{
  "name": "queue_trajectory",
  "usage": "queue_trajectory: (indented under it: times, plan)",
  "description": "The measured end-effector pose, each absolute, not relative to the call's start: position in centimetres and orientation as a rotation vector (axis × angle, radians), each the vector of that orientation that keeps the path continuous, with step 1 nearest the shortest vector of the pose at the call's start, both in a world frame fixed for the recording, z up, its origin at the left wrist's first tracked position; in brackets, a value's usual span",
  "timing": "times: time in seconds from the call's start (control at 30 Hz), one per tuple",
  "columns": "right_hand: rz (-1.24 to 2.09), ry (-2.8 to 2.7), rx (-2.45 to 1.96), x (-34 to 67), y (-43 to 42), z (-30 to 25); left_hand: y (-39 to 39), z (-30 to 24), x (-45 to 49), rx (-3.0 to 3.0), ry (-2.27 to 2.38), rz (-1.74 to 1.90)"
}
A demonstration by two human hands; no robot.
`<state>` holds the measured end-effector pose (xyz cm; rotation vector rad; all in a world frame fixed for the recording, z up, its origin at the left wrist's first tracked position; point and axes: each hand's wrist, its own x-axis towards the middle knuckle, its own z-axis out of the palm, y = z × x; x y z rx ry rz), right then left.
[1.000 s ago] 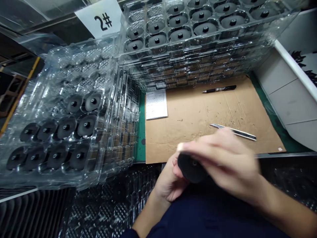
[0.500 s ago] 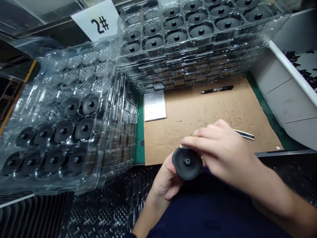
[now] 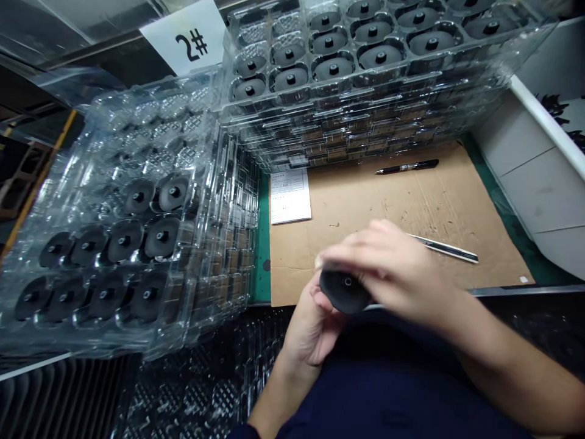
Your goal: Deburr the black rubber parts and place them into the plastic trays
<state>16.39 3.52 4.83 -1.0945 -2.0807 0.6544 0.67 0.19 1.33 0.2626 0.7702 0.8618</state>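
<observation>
While it sits between the two hands, the black disc [image 3: 345, 291] faces up toward the camera, its central stud [image 3: 348, 281] visible and its upper edge covered. The left hand [image 3: 313, 323] is cupped beneath and behind the disc, with its palm side turned inward. The right hand [image 3: 388, 268] is curved over the top, slightly blurred, its fingers [image 3: 361, 247] closed across the rim. Together they hold the disc just above the near edge of a cardboard sheet [image 3: 388, 244], over dark navy clothing [image 3: 393, 390]. To the left, clear plastic blister trays [image 3: 196, 152] lie stacked and tilted, with more black discs [image 3: 162, 238] seated in their pockets. A second stack of trays [image 3: 365, 103] stands beyond the sheet. On the cardboard lie a utility knife [image 3: 450, 249], just beyond the right hand, and a black pen [image 3: 406, 166] farther off. A printed paper slip [image 3: 290, 196] rests at the sheet's far left corner, beside a green mat [image 3: 262, 268] on the surface. A card marked "2#" [image 3: 185, 38] stands at the far edge.
</observation>
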Motion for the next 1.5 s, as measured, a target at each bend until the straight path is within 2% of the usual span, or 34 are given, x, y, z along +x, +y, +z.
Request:
queue_trajectory:
  times: [0.13, 0.33, 0.4, 0.5, 0.63, 0.73, 0.83, 0.97, 1.07, 1.17, 1.27, 1.37, 1.43, 1.5]
  plan:
    - [0.874, -1.807, -1.591, 18.6, 3.4, 0.2, 0.1, 0.6, -0.1, 0.263, 0.732, 0.924]
    - [1.177, -1.782, -1.643, 18.8, -0.8, -6.3, 0.3, 0.1, -0.5, 0.263, 0.724, 0.950]
    - [1.170, -1.738, -1.665, 18.7, -0.8, -5.8, 0.3, 0.1, -0.4, 0.274, 0.726, 0.944]
    - [1.048, -1.616, -1.673, 18.1, 0.4, -2.0, 0.2, 0.0, 0.0, 0.296, 0.730, 0.955]
    - [0.817, -1.619, -1.338, 16.0, 1.4, 3.5, 0.0, 0.0, 0.5, 0.310, 0.768, 0.971]
    - [0.969, -1.793, -1.104, 14.7, 1.4, 5.2, 0.1, 0.2, 0.4, 0.320, 0.831, 0.991]
    - [1.126, -1.920, -1.123, 14.3, 1.8, 5.3, 0.3, 0.5, 0.3, 0.345, 0.858, 1.057]
    - [0.803, -1.800, -1.085, 14.2, 1.9, 4.9, 0.3, 1.0, 0.6, 0.353, 0.828, 1.032]
    - [0.958, -1.863, -0.988, 15.4, 0.8, 4.9, 0.3, 1.2, 0.4, 0.352, 0.805, 0.990]
    - [1.011, -1.917, -1.181, 17.0, -0.2, 5.1, 0.3, 1.1, 0.3, 0.372, 0.831, 0.971]
    - [0.744, -1.943, -1.387, 17.4, 0.1, 4.9, 0.2, 1.2, 0.5, 0.357, 0.819, 0.983]
    - [0.461, -2.015, -1.120, 16.8, 1.5, 4.5, 0.0, 1.8, 0.7, 0.297, 0.799, 0.962]
    - [0.548, -2.045, -0.894, 16.5, 2.5, 4.3, -0.2, 2.1, 0.7, 0.280, 0.805, 0.914]
    - [0.722, -2.067, -0.936, 16.4, 2.9, 4.3, -0.3, 1.9, 0.5, 0.290, 0.816, 0.857]
